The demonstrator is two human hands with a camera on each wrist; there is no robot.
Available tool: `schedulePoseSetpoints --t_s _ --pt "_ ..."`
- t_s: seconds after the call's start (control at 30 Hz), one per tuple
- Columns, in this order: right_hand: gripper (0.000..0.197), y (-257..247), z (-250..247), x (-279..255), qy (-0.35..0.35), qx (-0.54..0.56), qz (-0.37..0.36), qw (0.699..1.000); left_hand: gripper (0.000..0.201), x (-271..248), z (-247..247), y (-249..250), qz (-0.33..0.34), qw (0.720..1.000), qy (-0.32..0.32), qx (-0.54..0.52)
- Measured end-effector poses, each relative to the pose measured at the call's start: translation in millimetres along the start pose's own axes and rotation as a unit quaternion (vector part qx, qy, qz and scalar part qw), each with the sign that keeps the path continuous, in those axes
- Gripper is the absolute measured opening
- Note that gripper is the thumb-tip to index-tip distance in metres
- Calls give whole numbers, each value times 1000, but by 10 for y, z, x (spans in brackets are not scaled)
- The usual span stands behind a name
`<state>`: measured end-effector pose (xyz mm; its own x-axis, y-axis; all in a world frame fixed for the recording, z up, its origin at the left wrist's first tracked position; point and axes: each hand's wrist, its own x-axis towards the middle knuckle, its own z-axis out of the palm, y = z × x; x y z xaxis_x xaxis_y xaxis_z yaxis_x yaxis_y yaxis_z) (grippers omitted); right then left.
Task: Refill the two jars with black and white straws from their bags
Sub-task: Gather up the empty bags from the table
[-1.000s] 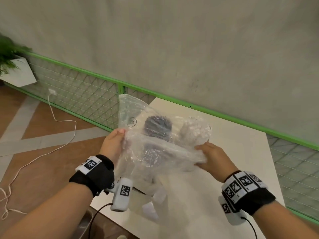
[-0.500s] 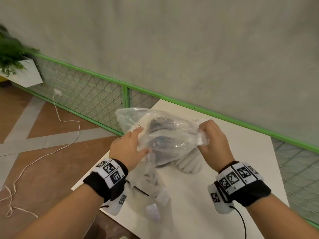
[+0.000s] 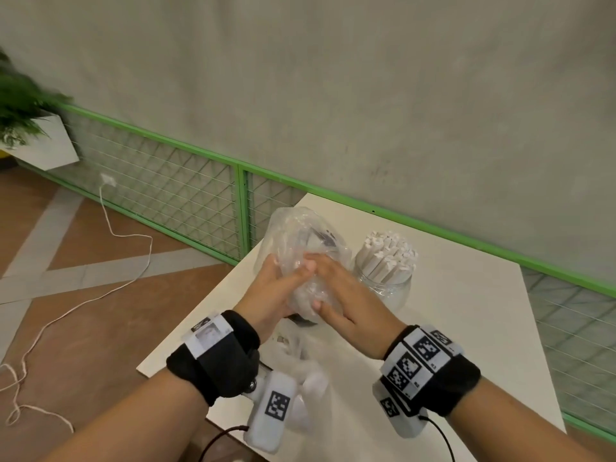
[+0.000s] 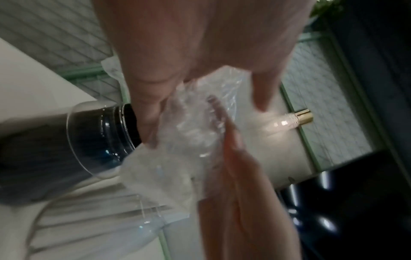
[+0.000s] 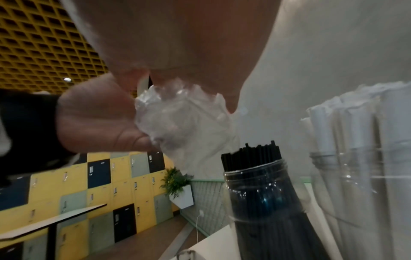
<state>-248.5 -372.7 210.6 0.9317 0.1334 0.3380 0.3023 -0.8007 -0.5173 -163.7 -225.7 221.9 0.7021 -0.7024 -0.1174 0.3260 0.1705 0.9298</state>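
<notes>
From the head view, a crumpled clear bag (image 3: 300, 248) is being squeezed between the left hand (image 3: 270, 295) and the right hand (image 3: 346, 305) above the white table (image 3: 466, 328), fingers of both curled onto the plastic. A jar of white straws (image 3: 388, 261) is being seen just right of the hands; the black-straw jar is being almost wholly hidden behind them.

From the left wrist view, the bag (image 4: 189, 133) is being pinched by the left fingers (image 4: 151, 109), with the right hand (image 4: 240, 184) pressed against it; the black jar (image 4: 100, 140) is being shown just beside it.

From the right wrist view, the bag (image 5: 175, 119) is being gripped above the black jar (image 5: 262, 190), whose straws (image 5: 251, 154) are standing upright, beside the white jar (image 5: 355, 176).
</notes>
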Motion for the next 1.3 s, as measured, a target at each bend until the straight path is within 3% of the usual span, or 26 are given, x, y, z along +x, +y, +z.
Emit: schedulePoseSetpoints --t_s 0.07,0.17,0.27,0.37,0.47,0.53,0.6,0.63,0.7,0.77,0.8,0.93,1.03,1.17,1.3 --pt "74 3 -39 21 65 36 30 997 34 7 -3 -5 13 998 60 -20" --pt "111 4 -75 60 118 -109 67 985 34 14 -15 8 18 998 58 -4" --pt "125 -31 -98 112 92 -243 141 955 35 -3 19 89 24 999 25 26" --pt "129 -33 -150 157 26 -200 144 969 36 -9 51 134 -5 1000 4 22" --pt "116 -54 -168 189 0 -31 145 989 38 14 41 149 -35 999 -10 17" --pt "99 -41 -168 177 15 -17 150 989 44 28 26 159 -24 998 -32 49" --pt "83 6 -191 163 13 -50 177 983 45 32 4 134 33 989 -14 145" --pt "76 40 -208 158 7 -70 191 979 54 25 -8 103 70 975 25 209" --pt "64 70 -240 163 -20 -102 202 974 94 1 -22 38 148 919 101 351" --pt "53 51 -241 187 -55 -126 193 972 118 12 -31 -8 180 873 67 448" --pt "47 41 -235 200 -64 -125 183 973 122 46 -43 -17 172 868 31 464" --pt "37 69 -214 294 -22 -81 156 984 114 217 -96 24 89 930 -43 354" --pt "47 125 -215 406 20 -81 153 985 88 309 -121 33 73 960 -39 266" --pt "69 241 -127 425 127 -16 130 983 70 462 -266 -61 47 989 -1 140" --pt "83 373 72 335 77 -37 107 991 53 572 -521 -331 41 997 25 55"
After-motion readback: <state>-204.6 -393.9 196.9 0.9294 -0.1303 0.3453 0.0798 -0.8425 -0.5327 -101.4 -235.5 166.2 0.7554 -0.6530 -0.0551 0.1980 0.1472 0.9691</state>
